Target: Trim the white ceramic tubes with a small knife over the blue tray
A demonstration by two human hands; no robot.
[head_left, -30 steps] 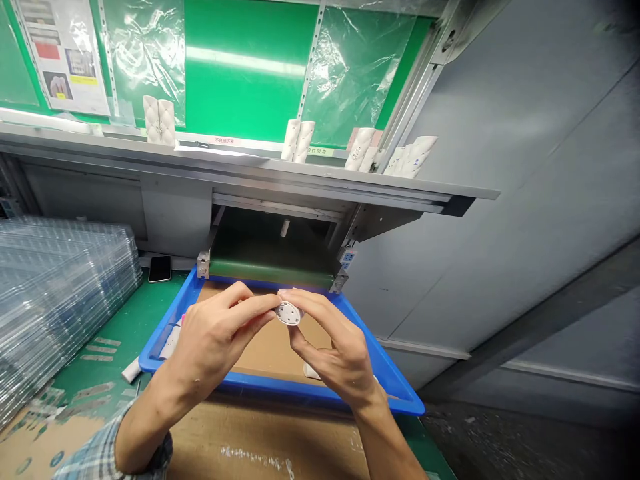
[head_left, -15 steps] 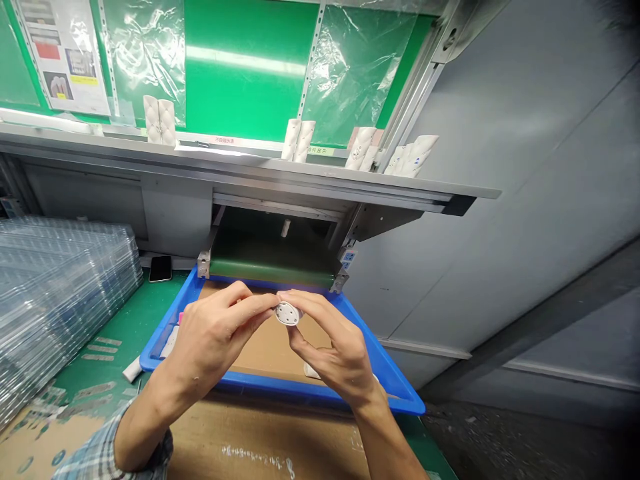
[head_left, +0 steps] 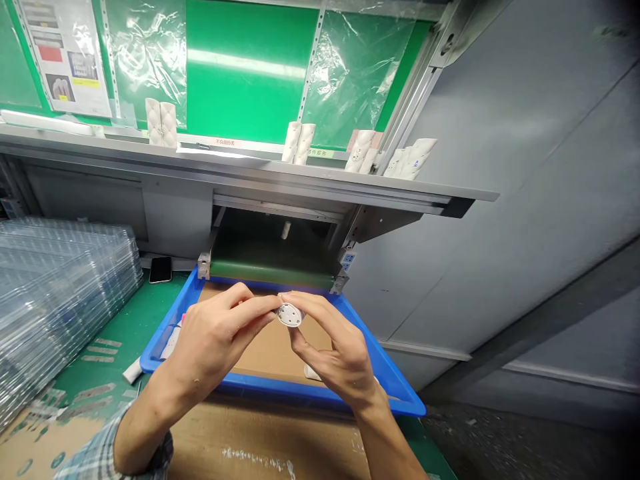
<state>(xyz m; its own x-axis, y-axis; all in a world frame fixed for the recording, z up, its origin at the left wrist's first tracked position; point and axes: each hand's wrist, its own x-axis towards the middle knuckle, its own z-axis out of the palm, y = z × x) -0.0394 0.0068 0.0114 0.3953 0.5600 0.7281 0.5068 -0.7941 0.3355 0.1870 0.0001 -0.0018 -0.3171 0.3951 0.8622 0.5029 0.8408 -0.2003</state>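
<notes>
A white plastic tube-like part (head_left: 290, 315) is held above the blue tray, its oval end with several small holes facing me. My right hand (head_left: 335, 340) grips it, fingers over the top and thumb below. My left hand (head_left: 220, 333) is closed in a pinch, its fingertips touching the left edge of the oval end. A small dark spot shows at those fingertips; whether they pinch a thin tool or only the part's rim I cannot make out. The part's far length is hidden behind the right fingers.
Under my hands lies a blue tray (head_left: 405, 393) lined with cardboard, with white pieces in it. A green conveyor belt (head_left: 270, 263) carries a small white part (head_left: 285, 231). Clear plastic trays (head_left: 65, 287) are stacked left, near a phone (head_left: 161, 269). White parts (head_left: 161, 123) stand on the shelf.
The white part's oval end has turned slightly and shifted a little to the right. My left fingertips stay at its edge, and the right hand keeps its grip.
</notes>
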